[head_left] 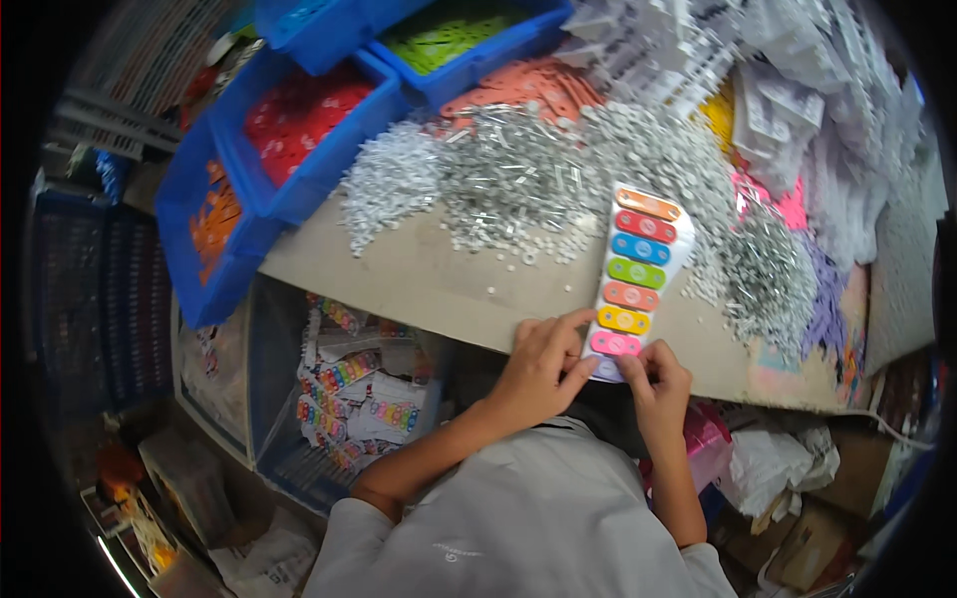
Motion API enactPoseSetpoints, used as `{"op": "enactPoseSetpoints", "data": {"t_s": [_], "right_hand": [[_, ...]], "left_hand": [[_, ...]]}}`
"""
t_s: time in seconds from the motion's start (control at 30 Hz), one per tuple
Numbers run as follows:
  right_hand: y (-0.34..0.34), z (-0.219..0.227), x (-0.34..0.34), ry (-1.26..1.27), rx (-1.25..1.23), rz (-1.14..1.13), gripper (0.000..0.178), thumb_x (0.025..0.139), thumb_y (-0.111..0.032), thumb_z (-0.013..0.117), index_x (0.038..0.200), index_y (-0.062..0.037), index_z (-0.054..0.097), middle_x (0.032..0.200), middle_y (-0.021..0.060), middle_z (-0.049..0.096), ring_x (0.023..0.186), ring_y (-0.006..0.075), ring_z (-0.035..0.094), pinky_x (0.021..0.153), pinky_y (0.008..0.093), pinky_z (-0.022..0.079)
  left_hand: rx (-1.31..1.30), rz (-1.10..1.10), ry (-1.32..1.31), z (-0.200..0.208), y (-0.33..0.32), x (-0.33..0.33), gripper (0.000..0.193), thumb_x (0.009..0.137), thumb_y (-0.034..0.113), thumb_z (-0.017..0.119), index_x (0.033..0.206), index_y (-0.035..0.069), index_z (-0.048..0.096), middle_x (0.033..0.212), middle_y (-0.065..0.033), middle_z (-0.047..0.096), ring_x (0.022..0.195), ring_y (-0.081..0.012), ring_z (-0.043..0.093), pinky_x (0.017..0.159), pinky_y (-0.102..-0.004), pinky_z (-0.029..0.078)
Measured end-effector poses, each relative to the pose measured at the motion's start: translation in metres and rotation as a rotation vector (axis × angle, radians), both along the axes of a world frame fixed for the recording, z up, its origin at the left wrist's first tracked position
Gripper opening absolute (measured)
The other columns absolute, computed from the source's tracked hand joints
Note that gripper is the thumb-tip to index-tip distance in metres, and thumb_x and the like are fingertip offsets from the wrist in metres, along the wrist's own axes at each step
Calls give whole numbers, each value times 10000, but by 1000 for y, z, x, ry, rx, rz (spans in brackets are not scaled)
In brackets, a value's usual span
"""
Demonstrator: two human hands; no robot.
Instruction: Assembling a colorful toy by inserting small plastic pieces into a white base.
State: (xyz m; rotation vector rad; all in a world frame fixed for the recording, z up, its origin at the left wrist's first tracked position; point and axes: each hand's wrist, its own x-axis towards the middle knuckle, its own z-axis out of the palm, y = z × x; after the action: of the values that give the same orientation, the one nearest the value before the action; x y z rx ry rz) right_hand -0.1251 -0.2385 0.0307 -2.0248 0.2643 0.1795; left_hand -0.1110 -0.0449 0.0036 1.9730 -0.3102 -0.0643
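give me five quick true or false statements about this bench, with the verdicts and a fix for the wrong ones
1. The left hand and the right hand both touch the strip. True.
2. The strip's orange bar is at the end nearest the person. False: it is at the far end.
3. The red pieces lie in a blue bin. True.
4. The green pieces lie loose on the table. False: they are in another blue bin.
5. The purple pieces lie to the right of the strip. True.
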Motion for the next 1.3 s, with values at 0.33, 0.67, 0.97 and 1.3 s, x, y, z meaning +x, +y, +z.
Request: {"op": "enactPoseSetpoints", "data": {"t_s": [0.33, 0.67, 0.97, 1.3], "right_hand": [[-12, 8, -8, 83, 205, 51, 148, 978, -86, 672, 889, -12, 579, 764, -48, 554, 691, 19, 474, 616, 194, 374], [-17, -2, -3, 119, 308, 91, 128, 989, -73, 644, 1000, -42, 520, 789, -36, 550, 699, 41, 507, 630, 197, 398], [-38, -21, -2, -40, 601, -220, 198, 1076, -233, 553, 946, -102, 481, 655, -31, 409, 545, 67, 414, 475, 225, 347], [-31, -24, -1, 33, 514, -121, 158, 1045, -201, 597, 979, -63, 554, 700, -2, 590, 583, 72, 555, 527, 216, 414]], "left_hand": [[1, -31, -5, 3, -3, 2, 501, 921, 133, 702, 1377, 39, 518, 757, 13, 507, 780, -186, 529, 876, -384, 357], [6, -34, 65, 4, 3, 1, 537, 895, 116, 720, 1388, 47, 519, 779, 7, 570, 818, -185, 545, 928, -365, 350], [219, 508, -290, 8, 79, 39, 103, 937, 143, 691, 995, 57, 694, 849, -109, 652, 815, -312, 601, 777, -453, 444], [568, 664, -401, -19, 186, 87, 85, 888, 72, 729, 874, -5, 696, 812, -105, 653, 757, -239, 585, 717, -383, 466]]}}
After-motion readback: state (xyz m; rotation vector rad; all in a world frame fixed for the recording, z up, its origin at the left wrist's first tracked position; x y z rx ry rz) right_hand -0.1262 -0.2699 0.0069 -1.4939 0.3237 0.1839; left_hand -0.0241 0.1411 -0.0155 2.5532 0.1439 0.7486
